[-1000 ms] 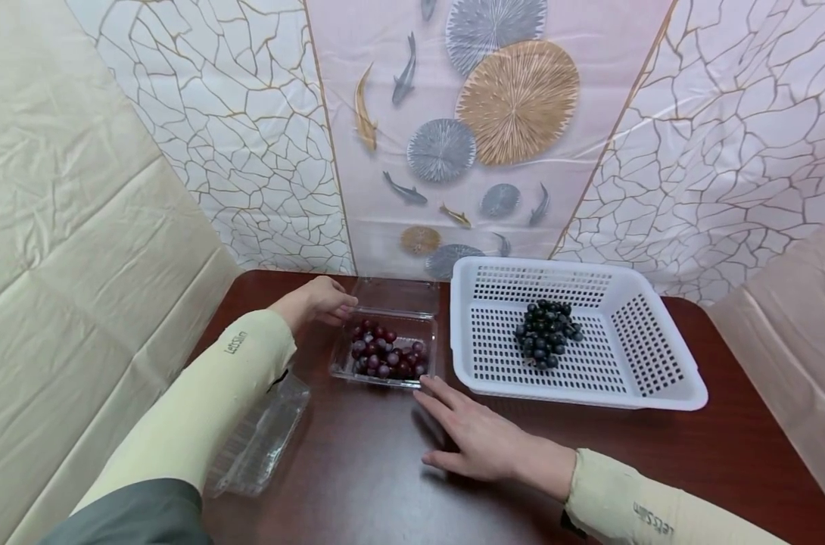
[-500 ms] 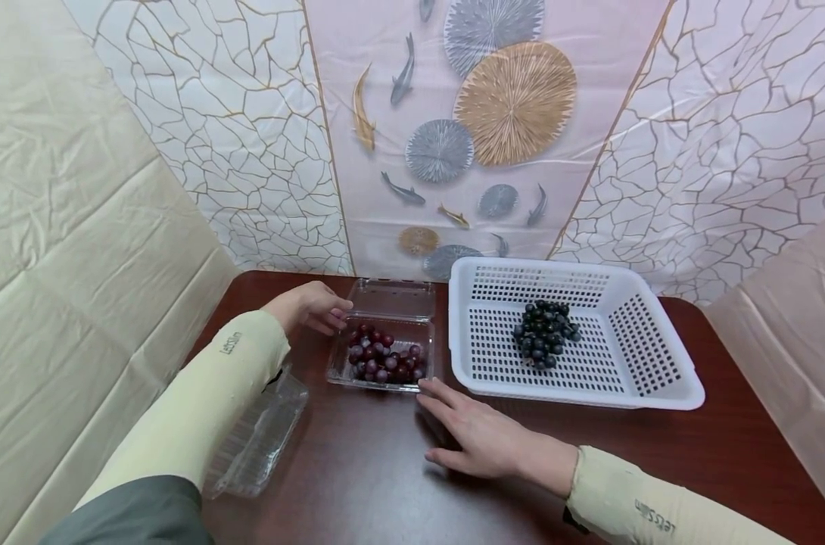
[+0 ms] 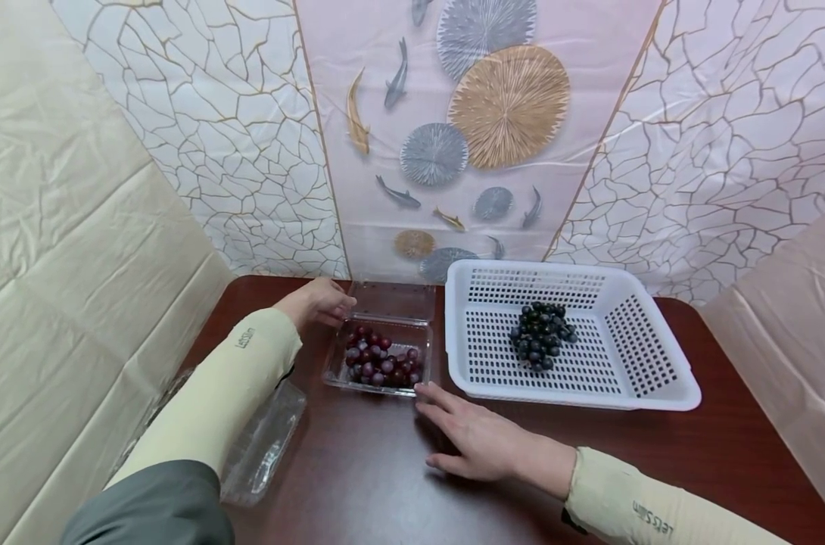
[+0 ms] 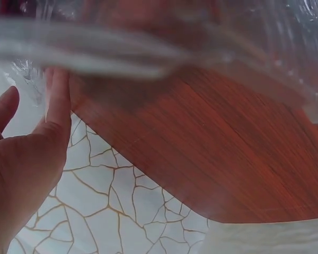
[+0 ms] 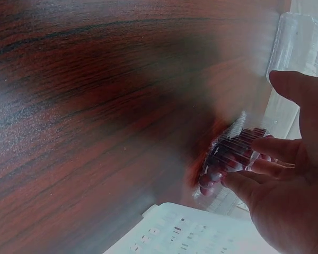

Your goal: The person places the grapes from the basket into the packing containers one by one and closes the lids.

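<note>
My cream sleeves (image 3: 215,393) cross the foreground of a dark red-brown table (image 3: 358,469), one rising from the lower left of the frame, the other entering at lower right. At lower centre, my right hand (image 3: 480,435) has its fingers straight and slightly spread, the thumb well apart, fingertips at the near right corner of a clear plastic box (image 3: 402,335). A second clear container (image 3: 266,443) lies at lower left, partly hidden by my left forearm. The plastic box sits around the middle of the frame, a bunch of red grapes (image 3: 384,362) inside. Just beside it, at right, a white perforated basket (image 3: 456,333) bears black grapes (image 3: 540,334) on its floor. Left of centre, my left hand (image 3: 320,299) is at the box's far left side, thumb apart from extended fingers; blurred plastic crosses the left wrist view, so I cannot tell whether they touch the lid (image 3: 395,301). That lid is back beyond the box's far edge, near a cloth (image 3: 508,106) printed with fish and round leaf shapes, filling the upper frame.
</note>
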Action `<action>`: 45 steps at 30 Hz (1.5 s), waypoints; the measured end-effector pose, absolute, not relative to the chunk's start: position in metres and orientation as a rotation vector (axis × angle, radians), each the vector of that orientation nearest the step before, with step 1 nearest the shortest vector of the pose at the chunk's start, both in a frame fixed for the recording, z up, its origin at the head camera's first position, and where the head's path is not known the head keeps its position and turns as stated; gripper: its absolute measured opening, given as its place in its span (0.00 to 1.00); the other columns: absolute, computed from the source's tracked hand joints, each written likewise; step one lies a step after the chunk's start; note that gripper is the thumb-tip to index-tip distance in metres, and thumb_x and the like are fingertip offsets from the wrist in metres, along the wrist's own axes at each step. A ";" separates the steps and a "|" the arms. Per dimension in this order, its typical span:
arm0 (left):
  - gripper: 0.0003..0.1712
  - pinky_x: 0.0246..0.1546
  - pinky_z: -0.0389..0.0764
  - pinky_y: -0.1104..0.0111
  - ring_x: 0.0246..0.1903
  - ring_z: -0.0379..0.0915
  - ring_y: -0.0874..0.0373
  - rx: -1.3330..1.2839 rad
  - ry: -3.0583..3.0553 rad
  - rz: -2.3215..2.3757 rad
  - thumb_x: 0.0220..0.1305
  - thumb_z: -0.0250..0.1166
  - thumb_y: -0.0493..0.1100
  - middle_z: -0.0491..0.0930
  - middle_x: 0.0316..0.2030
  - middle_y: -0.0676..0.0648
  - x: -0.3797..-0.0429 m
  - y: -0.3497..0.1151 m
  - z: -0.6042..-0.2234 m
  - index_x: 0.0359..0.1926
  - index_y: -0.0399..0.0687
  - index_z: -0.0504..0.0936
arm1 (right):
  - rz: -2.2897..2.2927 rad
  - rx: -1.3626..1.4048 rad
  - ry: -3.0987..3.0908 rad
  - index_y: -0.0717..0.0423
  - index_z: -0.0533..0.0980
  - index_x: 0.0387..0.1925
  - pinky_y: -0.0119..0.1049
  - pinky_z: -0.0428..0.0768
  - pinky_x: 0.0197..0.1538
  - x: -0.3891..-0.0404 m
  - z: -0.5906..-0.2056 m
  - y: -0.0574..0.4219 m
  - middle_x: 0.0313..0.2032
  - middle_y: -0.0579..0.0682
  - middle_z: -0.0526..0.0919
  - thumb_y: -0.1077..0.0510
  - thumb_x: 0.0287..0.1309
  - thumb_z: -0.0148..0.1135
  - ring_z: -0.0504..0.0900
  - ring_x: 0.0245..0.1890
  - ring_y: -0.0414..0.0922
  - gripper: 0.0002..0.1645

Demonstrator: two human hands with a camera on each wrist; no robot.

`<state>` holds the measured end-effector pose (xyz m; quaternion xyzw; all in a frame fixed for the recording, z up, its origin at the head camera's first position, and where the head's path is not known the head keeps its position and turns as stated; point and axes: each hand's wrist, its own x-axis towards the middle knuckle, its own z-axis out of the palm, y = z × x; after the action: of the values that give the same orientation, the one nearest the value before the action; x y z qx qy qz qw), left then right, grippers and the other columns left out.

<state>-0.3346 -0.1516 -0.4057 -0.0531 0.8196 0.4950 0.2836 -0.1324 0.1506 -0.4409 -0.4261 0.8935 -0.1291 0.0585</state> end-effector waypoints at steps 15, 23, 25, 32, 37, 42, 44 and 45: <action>0.22 0.49 0.92 0.59 0.38 0.88 0.51 -0.221 2.162 1.436 0.79 0.57 0.31 0.81 0.59 0.27 -0.335 -0.157 -0.405 0.69 0.23 0.72 | -0.390 -1.337 2.698 0.64 0.70 0.73 0.49 0.78 0.73 -0.135 -0.444 0.148 0.79 0.63 0.61 0.46 0.69 0.71 0.68 0.77 0.59 0.41; 0.18 0.52 0.91 0.54 0.46 0.85 0.46 -0.204 2.178 1.508 0.76 0.58 0.26 0.79 0.56 0.30 -0.332 -0.168 -0.408 0.63 0.27 0.69 | -0.422 -1.279 2.687 0.63 0.69 0.75 0.52 0.74 0.76 -0.137 -0.442 0.147 0.81 0.62 0.58 0.44 0.70 0.70 0.64 0.79 0.59 0.43; 0.17 0.54 0.91 0.52 0.49 0.84 0.45 -0.182 2.185 1.517 0.76 0.58 0.27 0.79 0.55 0.32 -0.330 -0.170 -0.407 0.62 0.27 0.69 | -0.432 -1.277 2.683 0.63 0.68 0.75 0.52 0.74 0.76 -0.138 -0.442 0.148 0.81 0.62 0.58 0.44 0.70 0.70 0.63 0.79 0.59 0.43; 0.16 0.55 0.90 0.51 0.60 0.80 0.38 -0.142 2.173 1.562 0.82 0.49 0.39 0.77 0.62 0.29 -0.322 -0.180 -0.401 0.60 0.31 0.71 | -0.501 -1.277 2.666 0.65 0.68 0.76 0.53 0.73 0.76 -0.135 -0.445 0.149 0.82 0.62 0.57 0.46 0.71 0.69 0.63 0.79 0.59 0.42; 0.27 0.58 0.88 0.49 0.60 0.80 0.38 -0.167 2.106 1.660 0.83 0.39 0.49 0.76 0.65 0.28 -0.316 -0.184 -0.395 0.57 0.31 0.74 | -0.522 -1.238 2.647 0.63 0.67 0.77 0.52 0.71 0.78 -0.134 -0.447 0.150 0.83 0.60 0.54 0.45 0.72 0.68 0.61 0.80 0.56 0.42; 0.35 0.58 0.88 0.49 0.57 0.80 0.40 -0.157 2.110 1.662 0.84 0.41 0.63 0.78 0.59 0.32 -0.311 -0.191 -0.386 0.54 0.33 0.75 | -0.553 -1.200 2.628 0.62 0.65 0.79 0.53 0.71 0.77 -0.136 -0.447 0.151 0.84 0.58 0.52 0.45 0.74 0.66 0.61 0.80 0.55 0.43; 0.38 0.60 0.87 0.49 0.59 0.78 0.40 -0.140 2.114 1.643 0.84 0.42 0.66 0.78 0.59 0.32 -0.309 -0.195 -0.383 0.53 0.33 0.75 | -0.563 -1.198 2.622 0.63 0.64 0.79 0.53 0.72 0.77 -0.136 -0.448 0.151 0.84 0.58 0.52 0.45 0.74 0.66 0.61 0.80 0.55 0.44; 0.38 0.60 0.87 0.49 0.61 0.78 0.39 -0.131 2.118 1.632 0.83 0.43 0.67 0.77 0.60 0.32 -0.308 -0.196 -0.382 0.53 0.33 0.75 | -0.565 -1.199 2.621 0.63 0.63 0.80 0.53 0.72 0.77 -0.137 -0.448 0.151 0.84 0.58 0.52 0.45 0.74 0.66 0.61 0.80 0.55 0.45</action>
<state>-0.3076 -0.1962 -0.3815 -0.0477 0.7698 0.5933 0.2302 -0.1368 0.1515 -0.4481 -0.4061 0.8878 -0.1912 0.1020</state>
